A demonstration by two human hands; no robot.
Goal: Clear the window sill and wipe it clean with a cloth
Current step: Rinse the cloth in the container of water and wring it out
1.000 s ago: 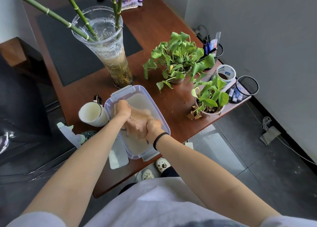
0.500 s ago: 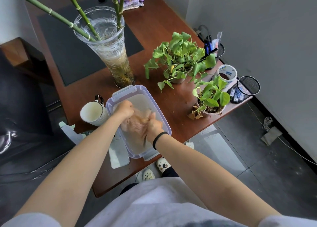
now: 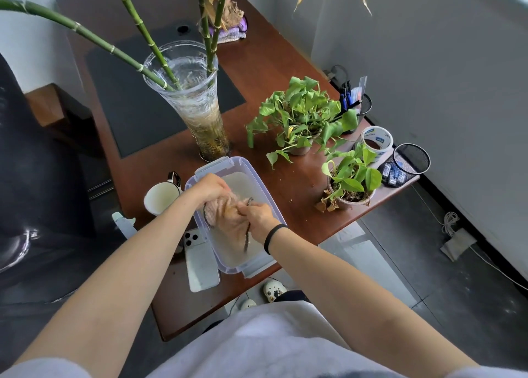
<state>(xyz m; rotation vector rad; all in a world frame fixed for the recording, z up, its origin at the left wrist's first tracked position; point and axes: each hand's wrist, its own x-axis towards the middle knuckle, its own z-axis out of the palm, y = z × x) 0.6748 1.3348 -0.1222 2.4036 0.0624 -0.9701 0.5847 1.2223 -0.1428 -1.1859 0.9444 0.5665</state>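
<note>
Item: phone (image 3: 201,263), flat at the tub's (image 3: 217,164) near left corner. Item: cloth (image 3: 225,214), bunched over the tub's middle, its length running between our hands. The left hand (image 3: 210,187) grips the far end and the right hand (image 3: 258,216) the near end, close together. Item: mug (image 3: 160,199), left of the tub. Item: vase (image 3: 197,114), beyond the tub. We judge this to be wringing; we see no sill.

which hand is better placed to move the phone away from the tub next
Left hand, probably: the phone lies on the tub's left side, below that forearm. The right hand would cross the tub. Both grip the cloth.
</note>
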